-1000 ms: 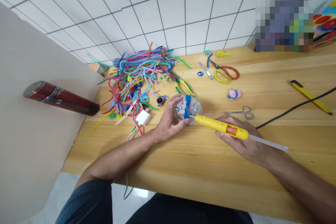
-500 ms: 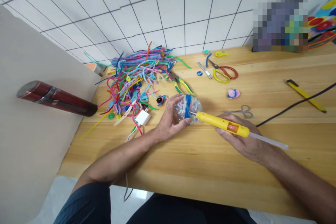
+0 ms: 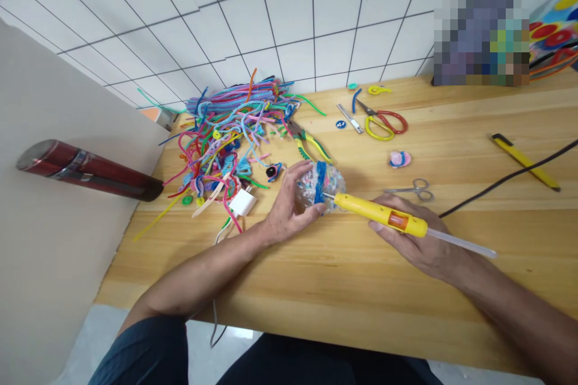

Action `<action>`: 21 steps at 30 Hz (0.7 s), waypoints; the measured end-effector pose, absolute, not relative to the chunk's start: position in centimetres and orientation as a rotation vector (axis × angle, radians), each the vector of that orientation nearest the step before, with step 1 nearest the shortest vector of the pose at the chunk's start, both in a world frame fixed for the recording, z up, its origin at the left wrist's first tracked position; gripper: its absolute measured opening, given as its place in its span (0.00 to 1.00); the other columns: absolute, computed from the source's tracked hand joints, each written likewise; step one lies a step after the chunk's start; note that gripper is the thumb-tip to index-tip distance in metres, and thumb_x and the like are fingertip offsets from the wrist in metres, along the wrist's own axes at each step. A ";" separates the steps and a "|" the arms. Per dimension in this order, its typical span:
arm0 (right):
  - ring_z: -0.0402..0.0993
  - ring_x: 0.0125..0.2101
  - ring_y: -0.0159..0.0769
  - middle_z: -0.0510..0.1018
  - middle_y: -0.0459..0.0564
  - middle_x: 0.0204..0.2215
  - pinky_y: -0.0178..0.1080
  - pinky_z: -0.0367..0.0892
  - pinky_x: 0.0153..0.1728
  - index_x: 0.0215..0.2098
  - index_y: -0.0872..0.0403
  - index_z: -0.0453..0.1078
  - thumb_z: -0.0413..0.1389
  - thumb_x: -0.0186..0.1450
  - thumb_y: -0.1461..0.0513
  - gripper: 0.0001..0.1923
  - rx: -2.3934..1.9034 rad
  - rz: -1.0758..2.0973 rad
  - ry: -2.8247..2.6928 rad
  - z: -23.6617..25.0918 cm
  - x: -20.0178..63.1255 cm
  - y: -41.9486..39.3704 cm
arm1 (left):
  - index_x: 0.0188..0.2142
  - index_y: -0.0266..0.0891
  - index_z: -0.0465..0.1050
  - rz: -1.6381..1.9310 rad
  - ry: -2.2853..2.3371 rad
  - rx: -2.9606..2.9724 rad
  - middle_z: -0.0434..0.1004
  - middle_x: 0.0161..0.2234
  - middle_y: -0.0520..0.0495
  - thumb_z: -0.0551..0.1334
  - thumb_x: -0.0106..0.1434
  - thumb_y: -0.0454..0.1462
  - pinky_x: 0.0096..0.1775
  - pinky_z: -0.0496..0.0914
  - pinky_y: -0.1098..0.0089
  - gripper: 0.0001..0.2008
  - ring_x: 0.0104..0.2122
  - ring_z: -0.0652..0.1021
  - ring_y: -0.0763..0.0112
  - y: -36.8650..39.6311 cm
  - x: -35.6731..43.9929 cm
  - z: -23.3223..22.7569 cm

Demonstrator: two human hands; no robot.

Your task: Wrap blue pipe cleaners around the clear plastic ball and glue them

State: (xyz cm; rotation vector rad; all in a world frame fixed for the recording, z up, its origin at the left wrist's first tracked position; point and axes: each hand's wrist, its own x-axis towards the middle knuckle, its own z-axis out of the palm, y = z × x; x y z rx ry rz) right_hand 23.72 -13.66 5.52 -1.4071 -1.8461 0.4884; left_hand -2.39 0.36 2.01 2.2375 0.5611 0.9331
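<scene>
My left hand (image 3: pixel 289 207) grips a clear ball (image 3: pixel 326 182) filled with coloured bits and wrapped by a blue pipe cleaner band, resting on the wooden table (image 3: pixel 343 289). My right hand (image 3: pixel 415 240) holds a yellow glue gun (image 3: pixel 382 214) with a clear glue stick sticking out behind. The gun's nozzle touches the ball's near side, right beside the blue band and my left thumb.
A heap of coloured pipe cleaners (image 3: pixel 235 132) lies at the back left, with pliers (image 3: pixel 309 143) and a white charger (image 3: pixel 242 202). Red-yellow scissors (image 3: pixel 383 122), small scissors (image 3: pixel 413 188), a pink-blue piece (image 3: pixel 400 159), a yellow cutter (image 3: pixel 524 160) and a black cable (image 3: pixel 510 178) lie to the right. A red tube (image 3: pixel 85 169) juts from the left.
Both hands, the ball and the glue gun stay together almost unmoved; the view has shifted slightly, so everything sits a little further left and up.
</scene>
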 end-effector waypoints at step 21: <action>0.81 0.30 0.36 0.82 0.46 0.34 0.36 0.73 0.29 0.47 0.48 0.69 0.58 0.75 0.61 0.04 -1.381 0.331 -1.888 5.0 23.9 -13.7 | 0.73 0.47 0.53 0.936 0.563 2.264 0.62 0.69 0.34 0.64 0.73 0.54 0.69 0.65 0.41 0.37 0.70 0.67 0.47 0.4 -2.4 2.2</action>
